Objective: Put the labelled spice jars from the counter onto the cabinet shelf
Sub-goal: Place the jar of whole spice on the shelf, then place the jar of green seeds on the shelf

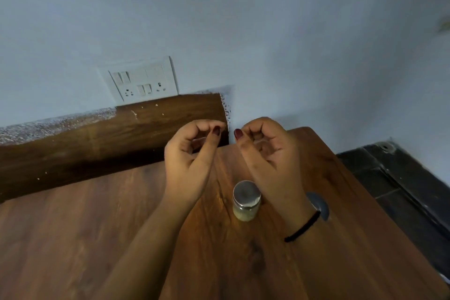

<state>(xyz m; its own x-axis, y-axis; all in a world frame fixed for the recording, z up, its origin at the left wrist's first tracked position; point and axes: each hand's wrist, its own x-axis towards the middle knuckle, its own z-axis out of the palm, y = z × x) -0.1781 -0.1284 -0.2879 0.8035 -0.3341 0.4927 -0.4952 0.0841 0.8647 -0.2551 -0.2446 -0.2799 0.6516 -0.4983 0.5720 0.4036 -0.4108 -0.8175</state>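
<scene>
Both hands are up over the wooden counter (97, 238), forearms coming in from the bottom edge and angling toward each other. Left hand (187, 153): palm turned inward to the right, fingers curled down toward the palm, thumb stretched forward with a dark red nail showing. Nothing visibly held; a pale blur sits inside the curl, cannot tell what it is. Right hand (265, 151): mirror pose, palm turned inward to the left, fingers hooked over the palm, thumb pointing at the left thumb. It holds nothing that can be seen. The thumb tips are near each other but apart. A black band (303, 226) circles the right wrist.

The spice jar (246, 202) stands upright on the counter between the two wrists, just beside the right forearm, touched by neither hand. It is small clear glass with a flat silver lid and pale contents; any label is too blurred to read. A silver disc (320, 204) lies on the counter behind the right wrist, partly hidden.

Behind the hands a wooden upstand (97, 139) runs along the pale blue wall (267, 31), with a white switch plate (143, 79) just above it. A dark floor (401, 178) shows to the right of the counter.
</scene>
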